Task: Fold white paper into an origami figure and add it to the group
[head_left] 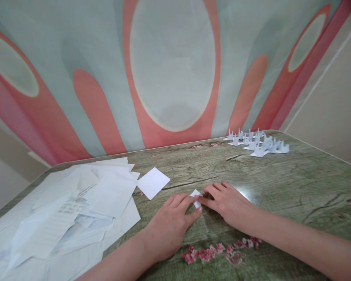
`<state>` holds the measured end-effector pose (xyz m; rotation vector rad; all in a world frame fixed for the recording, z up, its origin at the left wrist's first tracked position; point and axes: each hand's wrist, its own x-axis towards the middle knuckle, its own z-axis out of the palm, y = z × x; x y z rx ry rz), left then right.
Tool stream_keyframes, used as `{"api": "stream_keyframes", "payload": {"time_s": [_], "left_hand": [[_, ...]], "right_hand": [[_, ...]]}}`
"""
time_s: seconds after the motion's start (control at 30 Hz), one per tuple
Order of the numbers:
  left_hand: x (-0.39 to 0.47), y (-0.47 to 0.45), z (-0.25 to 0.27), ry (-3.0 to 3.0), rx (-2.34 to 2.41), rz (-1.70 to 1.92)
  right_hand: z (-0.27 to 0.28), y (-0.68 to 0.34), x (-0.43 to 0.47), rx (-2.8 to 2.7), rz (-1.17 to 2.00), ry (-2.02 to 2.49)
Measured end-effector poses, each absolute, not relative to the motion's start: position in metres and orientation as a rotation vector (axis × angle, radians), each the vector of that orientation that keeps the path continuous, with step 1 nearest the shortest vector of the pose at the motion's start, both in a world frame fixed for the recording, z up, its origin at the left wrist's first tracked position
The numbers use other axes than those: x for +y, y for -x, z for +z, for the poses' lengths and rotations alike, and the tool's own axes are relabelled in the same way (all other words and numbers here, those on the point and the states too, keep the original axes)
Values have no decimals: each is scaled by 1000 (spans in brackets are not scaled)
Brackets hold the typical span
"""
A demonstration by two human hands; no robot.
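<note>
A small folded piece of white paper (195,193) lies on the table between my two hands, its top corner pointing away from me. My left hand (174,218) grips it from the left, with the index finger on its side edge and the thumb at its lower corner. From the right, my right hand (229,203) presses its thumb onto the paper while its other fingers curl beside it. My fingers cover part of the folds. Just beyond my left hand lies a white paper square (153,183), turned like a diamond.
Loose white sheets (111,195), some printed, are heaped across the left of the wood-patterned table (280,191). Several white folded paper figures (259,144) with upright points stand at the back right. Behind the table hangs a patterned backdrop (175,136).
</note>
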<state>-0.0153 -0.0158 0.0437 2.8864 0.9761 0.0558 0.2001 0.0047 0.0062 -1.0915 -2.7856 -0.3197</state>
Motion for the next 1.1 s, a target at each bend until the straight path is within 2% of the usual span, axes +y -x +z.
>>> {"api": "stream_keyframes", "payload": {"time_s": [0.77, 1.1], "left_hand": [[-19, 21, 40, -2775, 966, 58], [-21, 21, 45, -2729, 1004, 61]], "right_hand": [[3, -198, 13, -2756, -366, 1167], [-9, -206, 16, -2503, 71, 1202]]}}
